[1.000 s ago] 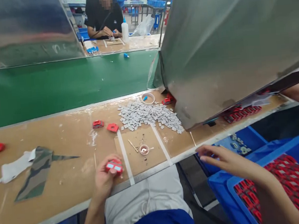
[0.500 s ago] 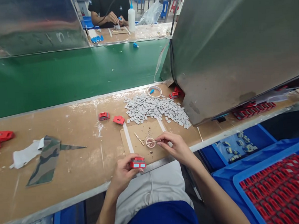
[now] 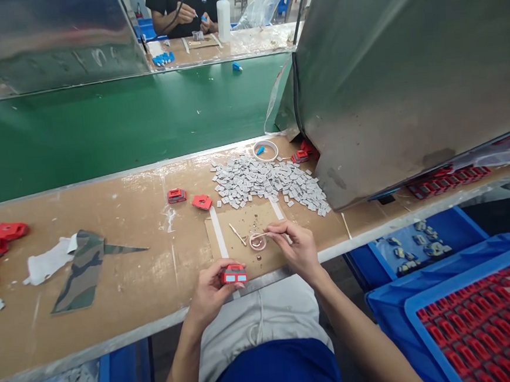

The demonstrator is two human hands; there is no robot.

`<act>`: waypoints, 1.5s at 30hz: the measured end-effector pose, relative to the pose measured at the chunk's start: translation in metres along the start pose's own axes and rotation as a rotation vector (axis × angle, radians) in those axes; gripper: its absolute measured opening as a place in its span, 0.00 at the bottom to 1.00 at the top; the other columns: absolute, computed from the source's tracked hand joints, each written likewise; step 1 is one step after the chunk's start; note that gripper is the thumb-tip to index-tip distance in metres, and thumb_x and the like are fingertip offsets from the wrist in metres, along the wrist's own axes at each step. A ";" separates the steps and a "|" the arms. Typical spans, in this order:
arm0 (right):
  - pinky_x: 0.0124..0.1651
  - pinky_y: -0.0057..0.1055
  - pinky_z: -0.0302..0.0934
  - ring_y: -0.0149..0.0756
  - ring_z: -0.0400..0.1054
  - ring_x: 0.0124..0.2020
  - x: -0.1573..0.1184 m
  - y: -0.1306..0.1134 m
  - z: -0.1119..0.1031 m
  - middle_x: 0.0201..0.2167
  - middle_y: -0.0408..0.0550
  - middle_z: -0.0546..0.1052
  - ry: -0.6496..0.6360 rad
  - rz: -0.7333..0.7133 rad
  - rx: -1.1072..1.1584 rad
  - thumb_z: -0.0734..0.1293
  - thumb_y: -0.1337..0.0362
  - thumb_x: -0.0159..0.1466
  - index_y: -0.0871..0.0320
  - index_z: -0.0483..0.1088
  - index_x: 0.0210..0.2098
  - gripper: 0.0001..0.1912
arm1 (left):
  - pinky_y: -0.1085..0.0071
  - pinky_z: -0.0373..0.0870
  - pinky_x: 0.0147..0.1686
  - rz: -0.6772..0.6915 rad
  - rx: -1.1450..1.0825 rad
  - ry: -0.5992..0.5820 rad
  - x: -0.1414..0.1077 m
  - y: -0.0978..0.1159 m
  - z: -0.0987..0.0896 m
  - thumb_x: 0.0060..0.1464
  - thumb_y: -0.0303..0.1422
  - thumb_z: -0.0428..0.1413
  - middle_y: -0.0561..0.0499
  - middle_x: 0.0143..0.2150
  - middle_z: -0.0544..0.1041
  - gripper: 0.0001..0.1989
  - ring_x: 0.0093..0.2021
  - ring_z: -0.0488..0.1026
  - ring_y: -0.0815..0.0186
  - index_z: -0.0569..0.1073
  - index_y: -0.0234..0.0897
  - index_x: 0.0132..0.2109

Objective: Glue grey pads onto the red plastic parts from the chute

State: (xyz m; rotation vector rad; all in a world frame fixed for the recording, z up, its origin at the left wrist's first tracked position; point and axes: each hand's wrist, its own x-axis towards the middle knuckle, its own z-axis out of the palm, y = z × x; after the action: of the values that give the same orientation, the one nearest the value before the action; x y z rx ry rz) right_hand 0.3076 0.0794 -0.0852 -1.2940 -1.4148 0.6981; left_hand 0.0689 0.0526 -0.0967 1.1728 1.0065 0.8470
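Note:
Near the table's front edge, my left hand (image 3: pixel 209 293) is closed around a red toy car body (image 3: pixel 235 274) with two pale blue windows facing me. My right hand (image 3: pixel 295 248) pinches a thin stick (image 3: pixel 262 235), its tip over a small round cup (image 3: pixel 258 242) that holds a little liquid. The cup stands on a piece of cardboard (image 3: pixel 219 220) taped to the table. Beside it lies another short pale stick (image 3: pixel 237 234). Beyond the cardboard spreads a heap of small grey flat pieces (image 3: pixel 263 181).
Two red car parts (image 3: pixel 176 195) lie left of the heap, and a tape roll (image 3: pixel 265 151) behind it. A metal panel (image 3: pixel 405 85) rises at the right. Below it sits a blue crate (image 3: pixel 409 308) of red car bodies. Across the green belt (image 3: pixel 121 119), a person (image 3: pixel 183 11) works.
The stick in my right hand has risen slightly from inside the cup to above it. My left hand and the red car body have shifted only a little. The view has tilted slightly.

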 end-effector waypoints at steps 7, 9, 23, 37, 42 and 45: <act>0.38 0.36 0.74 0.39 0.78 0.31 -0.012 0.011 0.006 0.28 0.48 0.82 0.133 0.370 0.288 0.75 0.42 0.59 0.55 0.74 0.31 0.22 | 0.69 0.79 0.39 0.005 0.037 0.005 -0.002 0.002 0.000 0.52 0.40 0.70 0.43 0.43 0.86 0.18 0.39 0.82 0.61 0.78 0.36 0.45; 0.36 0.35 0.73 0.38 0.77 0.29 -0.012 0.010 0.003 0.26 0.47 0.81 0.155 0.403 0.299 0.76 0.42 0.57 0.56 0.73 0.30 0.23 | 0.68 0.79 0.39 0.010 0.061 0.005 -0.002 0.002 0.000 0.53 0.41 0.69 0.42 0.43 0.85 0.18 0.39 0.82 0.60 0.77 0.36 0.45; 0.35 0.34 0.75 0.41 0.80 0.33 -0.045 -0.047 0.014 0.31 0.50 0.84 -0.051 0.155 0.147 0.72 0.54 0.67 0.54 0.75 0.31 0.12 | 0.73 0.74 0.32 0.096 0.378 0.063 -0.007 0.001 0.007 0.55 0.45 0.67 0.47 0.35 0.83 0.17 0.32 0.79 0.63 0.79 0.36 0.42; 0.35 0.30 0.75 0.38 0.81 0.33 -0.043 -0.050 0.016 0.31 0.47 0.84 -0.099 0.030 0.051 0.70 0.62 0.68 0.53 0.73 0.32 0.08 | 0.71 0.74 0.34 0.125 0.399 0.038 -0.006 0.000 0.006 0.57 0.42 0.66 0.47 0.36 0.83 0.14 0.34 0.79 0.62 0.78 0.36 0.43; 0.37 0.31 0.75 0.38 0.81 0.35 -0.043 -0.052 0.008 0.33 0.48 0.84 -0.043 0.010 0.058 0.71 0.64 0.68 0.54 0.74 0.34 0.05 | 0.72 0.73 0.33 0.132 0.390 0.044 -0.007 0.000 0.006 0.56 0.41 0.67 0.48 0.35 0.83 0.14 0.33 0.78 0.63 0.78 0.36 0.43; 0.42 0.31 0.74 0.37 0.80 0.38 -0.035 -0.043 -0.003 0.34 0.47 0.84 0.074 0.020 0.070 0.72 0.66 0.67 0.54 0.75 0.36 0.03 | 0.73 0.72 0.31 0.133 0.391 0.057 -0.008 0.000 0.006 0.56 0.41 0.67 0.49 0.34 0.82 0.14 0.31 0.78 0.64 0.78 0.36 0.42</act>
State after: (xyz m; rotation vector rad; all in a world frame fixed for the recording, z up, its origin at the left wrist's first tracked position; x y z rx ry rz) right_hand 0.2912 0.0353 -0.0559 -1.2679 -1.3084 0.6999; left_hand 0.0721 0.0437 -0.0948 1.5680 1.1849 0.8128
